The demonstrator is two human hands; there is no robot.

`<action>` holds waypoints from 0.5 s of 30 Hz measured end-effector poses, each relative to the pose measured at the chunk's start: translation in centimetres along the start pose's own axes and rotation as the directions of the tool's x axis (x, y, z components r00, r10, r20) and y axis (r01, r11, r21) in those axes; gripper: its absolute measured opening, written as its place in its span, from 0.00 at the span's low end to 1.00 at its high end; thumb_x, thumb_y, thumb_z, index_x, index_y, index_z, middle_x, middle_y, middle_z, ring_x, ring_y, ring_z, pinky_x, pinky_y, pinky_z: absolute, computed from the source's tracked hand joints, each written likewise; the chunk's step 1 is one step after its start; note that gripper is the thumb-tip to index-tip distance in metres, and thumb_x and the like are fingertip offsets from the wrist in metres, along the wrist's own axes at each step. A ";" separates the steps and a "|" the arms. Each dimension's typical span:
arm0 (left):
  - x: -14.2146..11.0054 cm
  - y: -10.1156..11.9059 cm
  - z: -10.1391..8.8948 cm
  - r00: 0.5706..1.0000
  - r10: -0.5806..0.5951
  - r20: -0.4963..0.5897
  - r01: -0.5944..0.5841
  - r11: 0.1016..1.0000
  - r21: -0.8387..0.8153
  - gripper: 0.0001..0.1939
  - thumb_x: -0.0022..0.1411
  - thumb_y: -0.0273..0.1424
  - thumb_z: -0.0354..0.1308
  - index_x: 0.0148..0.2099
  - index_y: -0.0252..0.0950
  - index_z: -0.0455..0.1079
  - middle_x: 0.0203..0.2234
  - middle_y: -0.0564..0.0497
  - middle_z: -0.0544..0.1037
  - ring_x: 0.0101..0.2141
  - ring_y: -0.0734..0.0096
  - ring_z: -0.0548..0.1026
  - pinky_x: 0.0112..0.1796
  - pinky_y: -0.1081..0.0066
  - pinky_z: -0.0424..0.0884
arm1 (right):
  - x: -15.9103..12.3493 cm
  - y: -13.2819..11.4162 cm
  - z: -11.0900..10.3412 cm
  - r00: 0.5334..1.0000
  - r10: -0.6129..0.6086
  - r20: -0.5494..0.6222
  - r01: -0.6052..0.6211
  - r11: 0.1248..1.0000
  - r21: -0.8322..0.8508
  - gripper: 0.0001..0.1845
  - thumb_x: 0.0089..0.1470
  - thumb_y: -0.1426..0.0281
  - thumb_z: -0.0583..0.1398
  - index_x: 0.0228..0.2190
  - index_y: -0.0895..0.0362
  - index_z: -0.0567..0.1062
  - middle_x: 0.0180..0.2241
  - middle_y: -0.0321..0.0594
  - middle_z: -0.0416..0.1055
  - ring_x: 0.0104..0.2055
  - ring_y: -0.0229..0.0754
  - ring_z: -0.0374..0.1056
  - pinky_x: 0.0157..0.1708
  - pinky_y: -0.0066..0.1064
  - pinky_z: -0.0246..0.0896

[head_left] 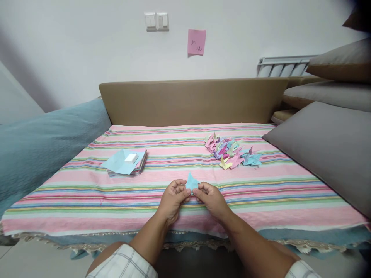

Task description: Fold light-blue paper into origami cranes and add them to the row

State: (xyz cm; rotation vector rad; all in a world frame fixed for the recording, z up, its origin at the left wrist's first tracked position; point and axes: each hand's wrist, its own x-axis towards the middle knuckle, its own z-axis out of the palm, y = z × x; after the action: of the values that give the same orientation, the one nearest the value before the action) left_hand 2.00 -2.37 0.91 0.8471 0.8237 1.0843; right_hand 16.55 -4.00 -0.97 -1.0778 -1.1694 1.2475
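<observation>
Between my two hands is a small piece of folded light-blue paper [191, 183], with a pointed tip upward. My left hand [174, 199] pinches its left lower edge between thumb and fingers. On the other side, my right hand [209, 197] grips the lower right edge the same way. Both hands are just above the striped cloth near its front. Several folded paper cranes [228, 151] in pink, purple, yellow, green and blue lie in a cluster beyond my right hand. To the left is a stack of paper sheets [124, 163], a light-blue one on top, with a small white block [131, 158] on it.
A pink striped cloth [72, 204] covers the seat. Grey cushions [321, 143] pile up at the right, and a blue-covered armrest [55, 135] borders the left. Behind stands a brown backrest [191, 102]; a pink note [196, 41] and light switches [157, 21] are on the wall.
</observation>
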 end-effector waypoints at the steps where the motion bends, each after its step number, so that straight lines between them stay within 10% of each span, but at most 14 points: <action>1: 0.0 0.0 0.0 1.000 0.018 -0.007 -0.018 1.000 -0.001 0.25 0.36 0.31 0.72 0.36 0.34 0.64 0.19 0.60 0.70 0.19 0.84 0.67 0.24 0.80 0.65 | 0.0 0.0 0.0 1.000 0.010 0.001 -0.010 1.000 0.014 0.18 0.42 0.55 0.63 0.23 0.57 0.67 0.17 0.28 0.59 0.20 0.32 0.54 0.22 0.25 0.49; 15: -0.3 -0.1 0.5 0.995 0.089 -0.042 -0.088 0.996 0.030 0.21 0.37 0.31 0.71 0.30 0.35 0.62 0.18 0.61 0.68 0.19 0.84 0.65 0.23 0.80 0.63 | -0.1 0.1 0.2 0.998 0.063 -0.014 -0.061 0.991 0.117 0.20 0.38 0.54 0.65 0.22 0.56 0.66 0.14 0.26 0.56 0.17 0.30 0.51 0.18 0.24 0.44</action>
State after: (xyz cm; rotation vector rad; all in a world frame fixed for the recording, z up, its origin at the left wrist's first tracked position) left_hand 2.42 -2.74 1.09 0.8934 0.8462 1.1746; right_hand 16.31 -4.11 -1.00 -1.0429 -1.0432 1.3358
